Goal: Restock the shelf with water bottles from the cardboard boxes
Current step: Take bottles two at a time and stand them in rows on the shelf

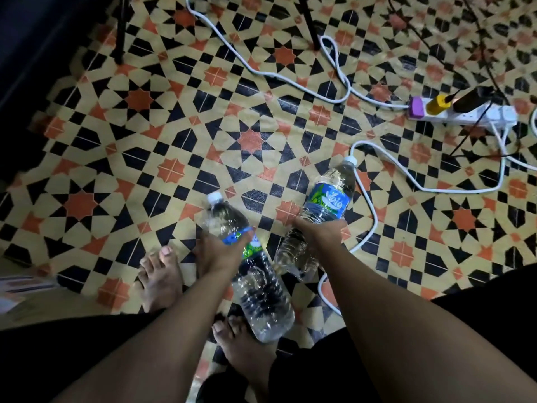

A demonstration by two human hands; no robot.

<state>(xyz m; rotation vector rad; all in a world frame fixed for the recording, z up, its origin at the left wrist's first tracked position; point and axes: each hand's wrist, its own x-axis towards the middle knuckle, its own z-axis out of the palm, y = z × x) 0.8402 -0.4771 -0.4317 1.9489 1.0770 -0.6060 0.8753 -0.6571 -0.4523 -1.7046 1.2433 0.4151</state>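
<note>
Hands carry 2 bottles over tiled floor [261,117]. Left hand [216,251] wraps left bottle [252,274]; right hand [319,231] grips right bottle [325,199]. Fingertips hidden behind plastic.

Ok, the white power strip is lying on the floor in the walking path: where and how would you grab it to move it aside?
Grip the power strip by its long white body, near the purple plug, pinching across the narrow width from above. It lies flat, and plugs stand along its top. Both hands are full, so set down a water bottle first.
</note>
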